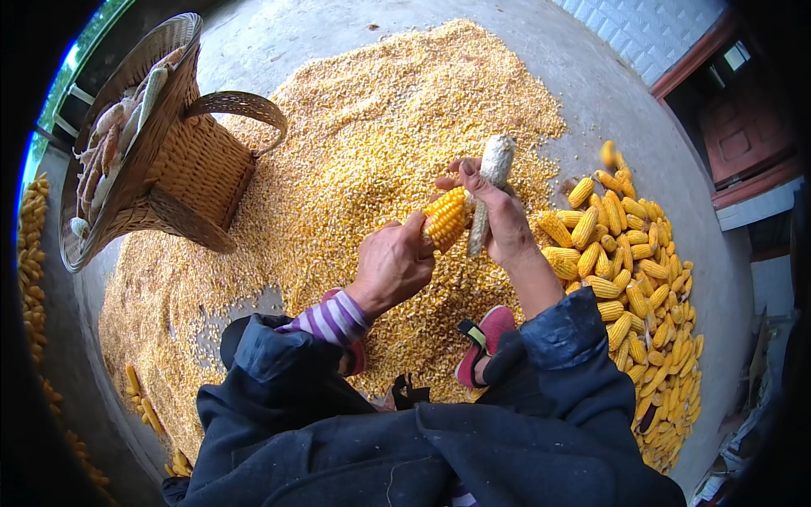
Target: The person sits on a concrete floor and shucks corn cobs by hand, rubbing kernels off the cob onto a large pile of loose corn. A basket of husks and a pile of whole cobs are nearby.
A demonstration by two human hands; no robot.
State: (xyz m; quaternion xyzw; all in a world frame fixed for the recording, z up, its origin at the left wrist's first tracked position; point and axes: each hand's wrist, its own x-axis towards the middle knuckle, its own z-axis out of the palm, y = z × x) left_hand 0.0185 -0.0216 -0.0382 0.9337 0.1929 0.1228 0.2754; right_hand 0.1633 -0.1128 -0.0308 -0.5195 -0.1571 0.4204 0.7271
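My left hand (pixel 393 260) grips the lower end of a yellow corn ear (pixel 447 217), which still bears kernels on the side facing up. In my right hand (pixel 500 215) is a bare, whitish corn cob (pixel 497 161), held upright between thumb and palm. The far end of the ear meets the cob or lies right beside it; the exact contact is hidden by my fingers. Below both hands spreads a wide heap of loose corn kernels (pixel 380 146) on the concrete floor.
At the left a woven basket (pixel 196 158) with looped handles holds stripped cobs (pixel 114 139). A pile of whole corn ears (pixel 633 253) lies at the right. More ears (pixel 31 266) line the far left edge. My pink shoes (pixel 497 326) stand among the kernels. A doorway (pixel 735 108) is at upper right.
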